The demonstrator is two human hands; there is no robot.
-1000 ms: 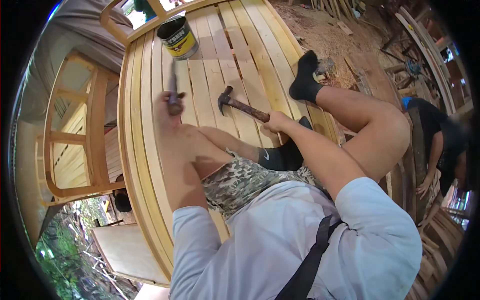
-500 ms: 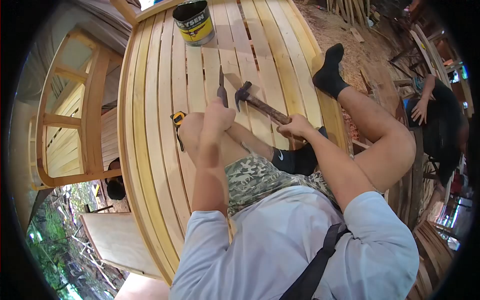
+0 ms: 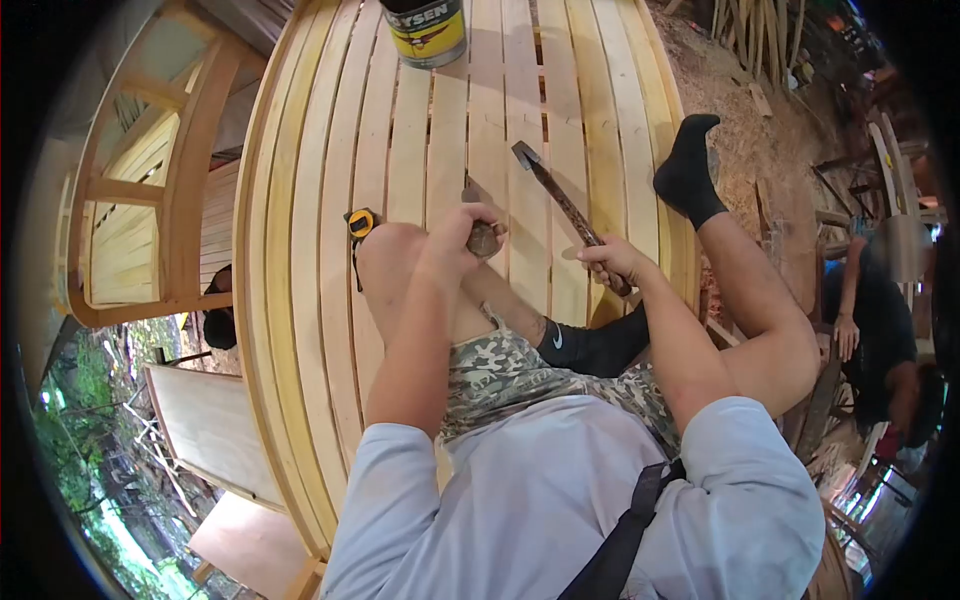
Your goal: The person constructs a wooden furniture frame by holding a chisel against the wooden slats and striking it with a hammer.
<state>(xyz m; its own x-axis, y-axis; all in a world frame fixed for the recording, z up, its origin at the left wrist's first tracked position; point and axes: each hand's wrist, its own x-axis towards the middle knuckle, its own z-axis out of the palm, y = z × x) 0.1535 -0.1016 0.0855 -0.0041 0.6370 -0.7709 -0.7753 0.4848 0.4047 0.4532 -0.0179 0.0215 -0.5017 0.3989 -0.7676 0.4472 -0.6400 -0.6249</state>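
My left hand (image 3: 452,232) is closed round what looks like a chisel (image 3: 483,238), its round butt end turned up toward me and most of the handle hidden in my fingers. A short piece of its dark blade shows just beyond my knuckles, low over the slats. My right hand (image 3: 622,262) grips a claw hammer (image 3: 566,205) near the end of its worn brown handle. The hammer's head points forward and left, apart from the chisel. Beneath both hands lies a slatted wooden panel (image 3: 400,150), on which I sit.
A yellow and black tape measure (image 3: 361,222) lies beside my left knee. At the far end stands a Boysen can (image 3: 428,35). A wooden frame (image 3: 165,200) leans at the left. Another person (image 3: 870,320) is at the right, near scrap wood (image 3: 750,40).
The chisel has turned from pointing forward to butt end up. The hammer has swung so its head sits farther forward and right. My view has shifted slightly, moving the can up in the picture.
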